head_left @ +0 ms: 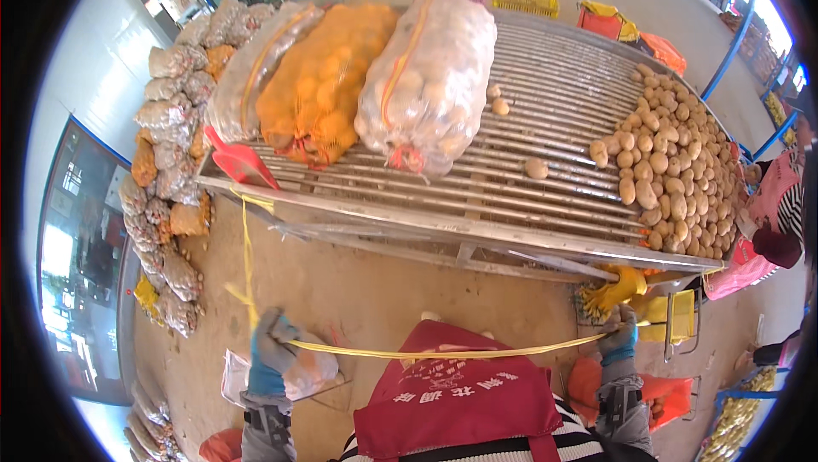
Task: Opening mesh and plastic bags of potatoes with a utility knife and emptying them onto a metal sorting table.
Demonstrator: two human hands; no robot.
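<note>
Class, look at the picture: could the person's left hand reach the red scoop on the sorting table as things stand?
Probably not at once: the left hand grips the yellow strap, and the red scoop lies well ahead.

3 big mesh sacks (341,79) on the slatted table (528,198), 4 loose potatoes (536,168), 1 red scoop (239,162).

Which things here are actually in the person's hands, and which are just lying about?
In hand:
- yellow strap, stretched taut between both gloved hands
- left hand gripping one end
- right hand gripping the other end

Lying about:
- three filled mesh sacks on the roller table
- loose potatoes at the table's right end
- red scoop
- stacked sacks on the floor
- yellow crate
</note>
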